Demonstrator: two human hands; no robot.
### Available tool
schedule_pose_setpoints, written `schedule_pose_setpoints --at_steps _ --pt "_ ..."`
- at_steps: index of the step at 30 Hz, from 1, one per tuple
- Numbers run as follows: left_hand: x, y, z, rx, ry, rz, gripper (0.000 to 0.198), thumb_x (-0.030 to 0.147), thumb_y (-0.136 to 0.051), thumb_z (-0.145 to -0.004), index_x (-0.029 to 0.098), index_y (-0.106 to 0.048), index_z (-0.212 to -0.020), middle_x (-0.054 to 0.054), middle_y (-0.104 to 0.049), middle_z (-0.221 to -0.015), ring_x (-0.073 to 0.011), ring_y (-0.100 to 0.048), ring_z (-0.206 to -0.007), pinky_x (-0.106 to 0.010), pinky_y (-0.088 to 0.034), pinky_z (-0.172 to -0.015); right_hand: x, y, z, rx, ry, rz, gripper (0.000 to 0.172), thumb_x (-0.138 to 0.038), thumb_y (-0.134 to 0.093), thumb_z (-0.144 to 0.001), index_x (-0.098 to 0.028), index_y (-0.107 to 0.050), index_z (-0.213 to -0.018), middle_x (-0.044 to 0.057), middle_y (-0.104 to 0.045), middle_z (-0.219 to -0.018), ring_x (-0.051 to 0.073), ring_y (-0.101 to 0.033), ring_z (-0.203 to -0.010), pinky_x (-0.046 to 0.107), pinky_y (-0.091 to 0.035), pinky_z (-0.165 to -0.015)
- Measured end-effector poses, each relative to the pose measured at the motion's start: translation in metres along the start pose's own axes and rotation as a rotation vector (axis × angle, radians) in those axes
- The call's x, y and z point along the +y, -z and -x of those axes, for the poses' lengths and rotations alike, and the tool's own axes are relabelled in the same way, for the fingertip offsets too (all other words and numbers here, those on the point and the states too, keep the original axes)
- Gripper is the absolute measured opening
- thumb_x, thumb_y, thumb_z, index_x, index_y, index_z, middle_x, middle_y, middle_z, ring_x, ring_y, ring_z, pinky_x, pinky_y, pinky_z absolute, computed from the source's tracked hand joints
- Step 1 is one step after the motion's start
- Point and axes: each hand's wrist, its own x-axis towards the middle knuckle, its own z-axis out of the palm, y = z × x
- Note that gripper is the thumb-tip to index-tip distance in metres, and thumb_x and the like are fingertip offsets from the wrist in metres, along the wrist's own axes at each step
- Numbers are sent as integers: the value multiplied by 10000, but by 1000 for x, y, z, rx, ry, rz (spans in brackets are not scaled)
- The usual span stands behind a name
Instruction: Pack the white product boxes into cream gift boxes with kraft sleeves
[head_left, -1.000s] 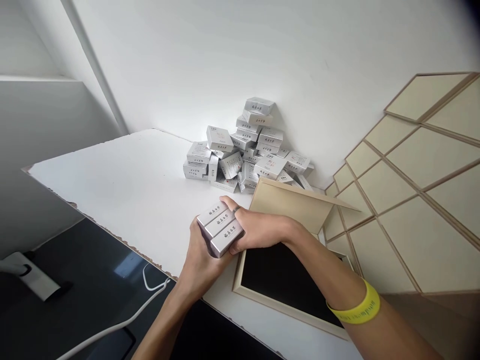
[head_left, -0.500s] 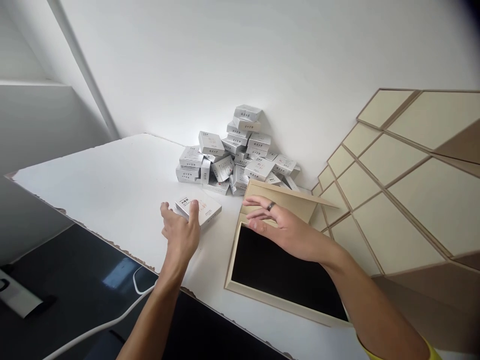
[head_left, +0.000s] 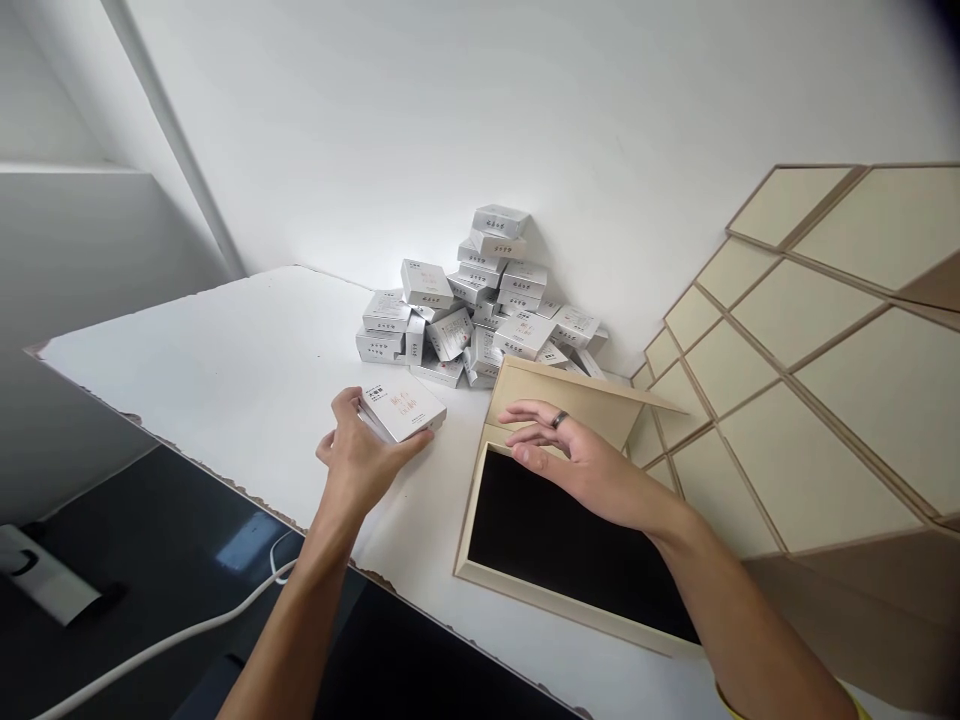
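Note:
A small silver-white carton [head_left: 405, 404] with printed characters lies just left of the larger box. My left hand [head_left: 363, 452] grips it, thumb along the near right edge and fingers at the left side; its left end looks slightly lifted or open. Over the far rim of a cream gift box [head_left: 570, 625] hovers my right hand [head_left: 574, 465], fingers loosely stretched and holding nothing. A dark ring [head_left: 559, 419] is on one finger. The gift box has a black interior [head_left: 577, 550], and its cream lid [head_left: 566, 395] is folded back behind it.
A heap of similar small cartons [head_left: 480, 300] stands against the white wall. At the right, several cream boxes [head_left: 817, 410] are stacked. The white table [head_left: 195, 360] has a chipped near edge, and a white cable [head_left: 172, 635] runs below it.
My left hand has closed on the small carton, its thumb moving down onto the near edge. The right hand stays above the gift box. The view has shifted slightly.

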Motion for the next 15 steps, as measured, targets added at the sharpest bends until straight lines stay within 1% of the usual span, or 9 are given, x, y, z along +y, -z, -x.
schedule_pose_setpoints --at_steps 2,4,6,8,9,12,15 --pt "-1 3 -3 -11 8 85 1048 607 -831 -602 269 -239 -1399 -169 -512 -1382 -404 -501 -1314 -537 -495 -986 0 0 0 0 -1 7 524 -594 -609 -919 -347 -490 -1365 7 -535 -1442 184 -564 -1271 404 -455 -1109" --pt "-3 5 -5 -12 10 141 1083 586 -843 -600 271 -202 -1414 -182 -510 -1380 -385 -542 -1274 -482 -544 -912 -1 1 1 2 7 9 507 -583 -608 -924 -346 -500 -1359 7 -533 -1445 184 -569 -1265 399 -462 -1103" --pt "-6 7 -5 0 11 80 1087 618 -836 -591 274 -210 -1411 -181 -515 -1380 -418 -487 -1325 -507 -535 -918 0 2 0 8 8 10 500 -579 -605 -927 -348 -504 -1359 8 -527 -1453 187 -571 -1264 401 -466 -1099" --pt "-9 7 -5 -21 13 -9 1122 667 -828 -563 275 -207 -1411 -182 -510 -1393 -463 -426 -1364 -553 -513 -935 1 2 0 12 3 13 510 -583 -605 -925 -344 -501 -1364 16 -524 -1456 194 -572 -1264 411 -463 -1102" --pt "-11 6 -5 -36 -1 -40 1136 676 -827 -555 270 -199 -1411 -184 -507 -1397 -472 -424 -1362 -571 -498 -950 1 2 0 10 0 14 519 -585 -607 -923 -340 -498 -1367 21 -522 -1458 197 -573 -1264 416 -461 -1104" --pt "-17 3 -6 -46 -84 -64 1098 627 -826 -587 265 -179 -1398 -176 -506 -1400 -453 -468 -1333 -610 -446 -1008 1 1 1 1 -3 13 529 -585 -608 -921 -327 -496 -1369 30 -518 -1463 200 -575 -1263 418 -459 -1108" --pt "-22 4 -11 -50 -103 18 1014 561 -818 -645 289 -178 -1383 -169 -490 -1424 -422 -488 -1331 -577 -473 -995 0 1 2 1 5 15 515 -579 -595 -930 -321 -504 -1367 36 -522 -1463 206 -579 -1262 420 -459 -1107"
